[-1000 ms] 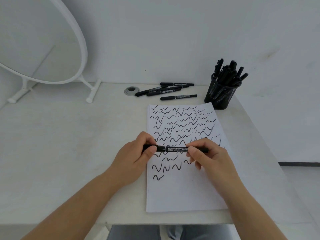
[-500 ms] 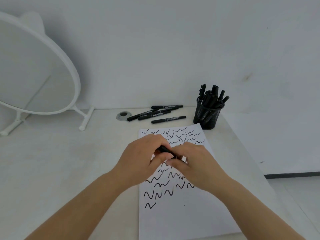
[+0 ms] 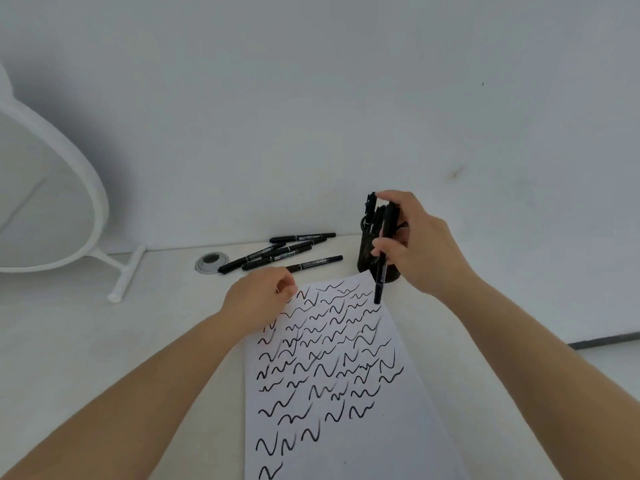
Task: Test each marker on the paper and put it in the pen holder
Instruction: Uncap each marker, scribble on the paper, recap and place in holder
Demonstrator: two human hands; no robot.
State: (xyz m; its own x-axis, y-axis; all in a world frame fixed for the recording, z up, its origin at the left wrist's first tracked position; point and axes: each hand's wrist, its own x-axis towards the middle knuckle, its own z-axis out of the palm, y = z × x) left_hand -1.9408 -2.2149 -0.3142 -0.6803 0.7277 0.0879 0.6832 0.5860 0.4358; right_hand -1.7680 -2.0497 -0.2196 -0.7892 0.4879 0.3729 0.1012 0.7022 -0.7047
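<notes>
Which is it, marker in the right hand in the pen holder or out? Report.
Out. The right hand grips the marker upright in front of the pen holder, its lower end hanging over the paper.

Loose markers (image 3: 277, 252) crowd the far counter (image 3: 86, 341) beside the holder (image 3: 365, 251). Mirror (image 3: 52, 188) blocks the left; mid-left counter lies open.

A plain home or study corner: a white counter (image 3: 86, 341) against a bare white wall (image 3: 311, 98); a round white-framed standing mirror (image 3: 52, 209) at the left; a cable grommet (image 3: 211, 262) in the surface; dark skirting (image 3: 602, 341) at the right.
</notes>
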